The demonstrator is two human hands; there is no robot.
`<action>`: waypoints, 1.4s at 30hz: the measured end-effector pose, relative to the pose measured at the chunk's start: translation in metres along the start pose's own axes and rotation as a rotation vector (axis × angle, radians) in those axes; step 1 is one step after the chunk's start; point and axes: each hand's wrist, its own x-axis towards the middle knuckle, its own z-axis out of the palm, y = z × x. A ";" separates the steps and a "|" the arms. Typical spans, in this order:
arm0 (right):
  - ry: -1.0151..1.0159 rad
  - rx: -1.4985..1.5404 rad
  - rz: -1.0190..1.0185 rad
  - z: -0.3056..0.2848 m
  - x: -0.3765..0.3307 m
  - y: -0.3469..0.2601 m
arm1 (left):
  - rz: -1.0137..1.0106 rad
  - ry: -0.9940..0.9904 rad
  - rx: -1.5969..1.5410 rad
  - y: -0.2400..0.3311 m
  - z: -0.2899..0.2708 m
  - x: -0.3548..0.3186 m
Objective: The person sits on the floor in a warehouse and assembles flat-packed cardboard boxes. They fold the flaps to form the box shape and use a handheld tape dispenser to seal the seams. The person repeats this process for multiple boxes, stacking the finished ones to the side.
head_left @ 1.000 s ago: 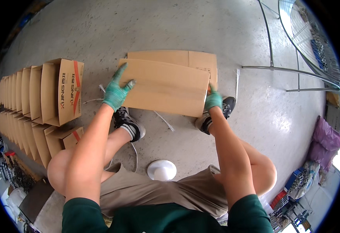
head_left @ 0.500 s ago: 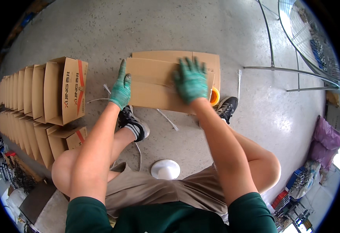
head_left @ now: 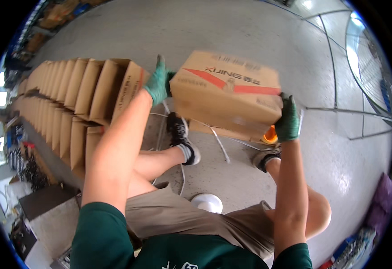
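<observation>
Between my two green-gloved hands a brown cardboard box (head_left: 225, 101) with a red stripe hangs tilted in the air, slightly blurred. My left hand (head_left: 158, 82) presses against its left end with the thumb raised. At the opposite end my right hand (head_left: 288, 120) grips the lower right corner, its fingers partly behind the box. Under the held box, flat cardboard (head_left: 214, 130) lies on the floor, mostly covered from sight. An orange tape roll (head_left: 270, 134) shows at that cardboard's right end, below my right hand.
Two long rows of open cardboard boxes (head_left: 95, 87) stand on the left. White straps (head_left: 220, 145) lie on the floor around my shoes. A round white object (head_left: 208, 202) sits between my legs. Far right is a metal-framed fan (head_left: 366, 67); purple bags (head_left: 384, 197) lie below it.
The box has been lifted off the flat cardboard and turned, so its printed, red-striped side shows. My right hand went from its top to its right end. The view has shifted.
</observation>
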 end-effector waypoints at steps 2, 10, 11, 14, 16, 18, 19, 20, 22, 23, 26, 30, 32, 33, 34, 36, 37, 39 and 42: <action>-0.133 -0.186 -0.166 0.032 -0.010 -0.019 | -0.097 0.059 0.007 0.054 -0.004 -0.040; -0.332 -0.571 -0.418 0.109 -0.006 0.012 | -0.149 0.053 0.359 0.073 -0.070 -0.151; -0.387 -0.568 -0.438 0.119 -0.002 0.025 | -0.130 0.128 0.381 0.055 -0.089 -0.156; -0.532 -0.570 -0.444 0.164 -0.002 0.059 | -0.176 0.219 0.143 -0.001 -0.143 -0.164; -0.544 -0.878 -0.443 0.171 0.008 0.081 | -0.205 0.358 -0.114 -0.057 -0.186 -0.159; -0.523 -1.017 -0.347 0.166 0.010 0.083 | -0.220 0.530 -0.013 -0.099 -0.200 -0.152; -0.510 -1.008 -0.278 0.155 0.003 0.081 | -0.150 0.617 0.033 -0.121 -0.196 -0.147; -0.500 -0.999 -0.209 0.142 -0.006 0.077 | -0.083 0.705 0.087 -0.143 -0.192 -0.143; -0.527 -1.045 -0.278 0.120 -0.021 0.076 | 0.138 0.808 -0.134 -0.204 -0.229 -0.132; -0.491 -1.134 -0.230 0.106 -0.027 0.072 | 0.245 0.847 -0.243 -0.223 -0.236 -0.132; -0.362 -1.258 -0.130 0.024 -0.035 0.063 | 0.226 0.939 0.120 -0.215 -0.198 -0.121; -0.336 -1.214 0.037 -0.025 -0.044 0.072 | 0.210 0.797 0.739 -0.189 -0.142 -0.130; -0.403 -1.226 -0.017 -0.036 -0.043 0.086 | 0.194 0.684 1.056 -0.180 -0.121 -0.135; -0.391 -1.153 0.063 -0.037 -0.044 0.090 | 0.197 0.665 1.126 -0.183 -0.125 -0.129; -0.375 -1.080 0.141 -0.038 -0.045 0.095 | 0.201 0.645 1.194 -0.185 -0.128 -0.123; -0.379 -0.979 0.219 -0.029 -0.046 0.105 | 0.193 0.625 1.323 -0.195 -0.146 -0.113; -0.398 -1.001 0.217 -0.025 -0.046 0.108 | 0.182 0.622 1.387 -0.201 -0.158 -0.111; -0.390 -1.060 0.198 -0.020 -0.046 0.098 | 0.077 0.625 1.084 -0.180 -0.131 -0.111; -0.455 -1.307 0.008 -0.015 -0.047 0.084 | 0.116 0.646 1.317 -0.169 -0.113 -0.123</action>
